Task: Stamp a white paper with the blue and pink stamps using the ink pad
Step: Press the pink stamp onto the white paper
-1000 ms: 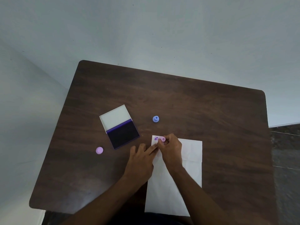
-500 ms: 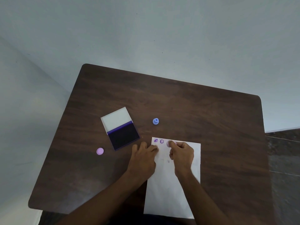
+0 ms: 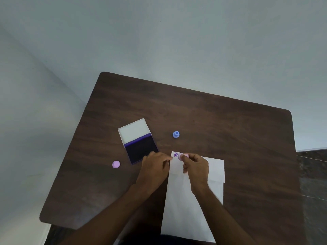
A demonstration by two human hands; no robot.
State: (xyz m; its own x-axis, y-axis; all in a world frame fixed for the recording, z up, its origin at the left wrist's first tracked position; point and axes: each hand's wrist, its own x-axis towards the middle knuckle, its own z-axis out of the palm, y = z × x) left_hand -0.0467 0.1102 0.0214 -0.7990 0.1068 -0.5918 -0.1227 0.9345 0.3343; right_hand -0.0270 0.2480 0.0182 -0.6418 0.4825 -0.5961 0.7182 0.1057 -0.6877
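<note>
White sheet of paper [image 3: 192, 206] on the dark wooden table [image 3: 230, 131], right hand [image 3: 195, 166] curled, fingertips pinching small pink round stamp [image 3: 182, 157] at its top-left corner, left hand [image 3: 154, 167] palm-down, fingers together, pressing paper's left edge

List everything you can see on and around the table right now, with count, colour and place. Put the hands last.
table: 1, dark brown wood, fills the middle of the view
white paper: 1, white, near edge of the table right of centre, purple stamp marks at its far left corner
ink pad: 1, dark purple pad with its white lid open on the far side, left of the paper
blue stamp: 1, blue, standing alone beyond the paper
pink cap: 1, pink round piece, on the table left of the ink pad
pink stamp: 1, pink, at the paper's far left corner, held in the right hand
wall: pale grey, behind the table
left hand: 1, resting at the paper's left edge
right hand: 1, gripping the pink stamp
</note>
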